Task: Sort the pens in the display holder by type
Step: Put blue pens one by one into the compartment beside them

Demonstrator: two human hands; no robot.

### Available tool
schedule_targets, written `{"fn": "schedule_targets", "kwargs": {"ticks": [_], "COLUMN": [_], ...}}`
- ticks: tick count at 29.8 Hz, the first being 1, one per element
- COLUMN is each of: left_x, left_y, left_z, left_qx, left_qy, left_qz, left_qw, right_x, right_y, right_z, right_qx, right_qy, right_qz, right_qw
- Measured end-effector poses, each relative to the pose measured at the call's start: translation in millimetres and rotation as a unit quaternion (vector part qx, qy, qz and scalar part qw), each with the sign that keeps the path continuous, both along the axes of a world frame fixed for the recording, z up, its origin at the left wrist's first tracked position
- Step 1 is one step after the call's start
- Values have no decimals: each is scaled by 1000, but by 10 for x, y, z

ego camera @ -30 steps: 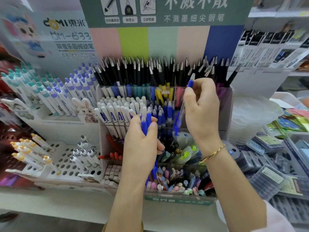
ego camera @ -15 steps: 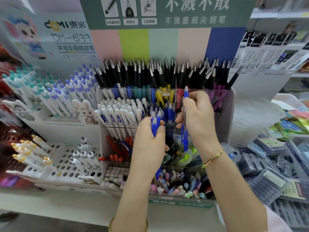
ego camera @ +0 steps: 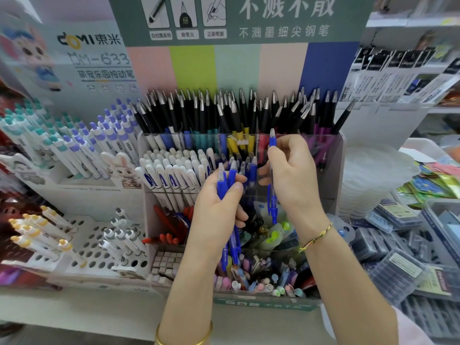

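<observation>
1. A single blue pen [ego camera: 271,204] is being pinched by the right hand [ego camera: 296,185]. Thumb and fingertips are closing on its upper barrel, and it is being held upright, tip upward, over the middle tier of the display holder [ego camera: 339,158], toward the holder's right edge.
2. A bundle of blue pens [ego camera: 222,188] is being gripped by the left hand [ego camera: 216,212]. The fingers are curled round the barrels, and the tips are being kept upward near the centre of the same tier.
3. The pens are being judged light, stiff and slim, so little force is being called for.
4. The clear barrel is being judged smooth and liable to slip. The blue rubbery section near the tip is being taken as the surer place for a pinch.
5. The bundle is being judged prone to fanning out or sliding apart, so a wrap round the middle of the barrels is being favoured.
6. The clips at the lower ends are being judged likely to snag on neighbouring pens or the holder's clear dividers.
</observation>
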State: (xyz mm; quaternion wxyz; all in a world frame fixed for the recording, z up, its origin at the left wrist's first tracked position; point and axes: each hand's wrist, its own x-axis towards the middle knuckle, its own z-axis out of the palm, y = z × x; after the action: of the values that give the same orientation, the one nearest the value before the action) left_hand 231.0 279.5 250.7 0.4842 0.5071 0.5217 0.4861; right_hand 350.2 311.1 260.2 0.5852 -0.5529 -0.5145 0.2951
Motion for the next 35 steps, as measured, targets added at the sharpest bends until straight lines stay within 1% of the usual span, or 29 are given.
{"fn": "schedule_targets", "kwargs": {"ticks": [2,6,10,14,18,21,24,29,32,33,35], "left_x": [-37,-115,-218,-276,-293,-302,-306,-323,-331,-334,-342], "left_y": [-1,-26,-51,-60,-59,-65,-61,-56,-60,-61,-63], "left_z": [-1,21,63,77,53,29,6,-15,-29,-33,-39], "left_qx": [7,38,65,64,50,32,27,23,21,20,17], "left_qy": [-14,-15,-12,-22,-20,-31,-37,-45,-46,-47,-49], "left_qz": [12,33,52,76,88,89,87,82,77,75,73], "left_qw": [1000,999,996,995,995,995,995,995,996,996,996], "right_x": [-13,-28,-56,-156,-276,-335,-350,-326,-314,-307,-294], "right_y": [-12,-34,-62,-84,-68,-39,-3,26,46,52,57], "right_z": [-2,47,125,121,40,-3,19,15,-58,-73,-65], "right_qx": [9,83,132,160,175,195,206,164,126,109,95], "right_qy": [-3,-7,8,0,-71,-140,-182,-270,-361,-376,-366], "right_qz": [1,-40,-15,12,19,-3,-12,36,0,-13,-20], "right_qw": [1000,996,991,987,982,971,962,948,924,920,926]}}
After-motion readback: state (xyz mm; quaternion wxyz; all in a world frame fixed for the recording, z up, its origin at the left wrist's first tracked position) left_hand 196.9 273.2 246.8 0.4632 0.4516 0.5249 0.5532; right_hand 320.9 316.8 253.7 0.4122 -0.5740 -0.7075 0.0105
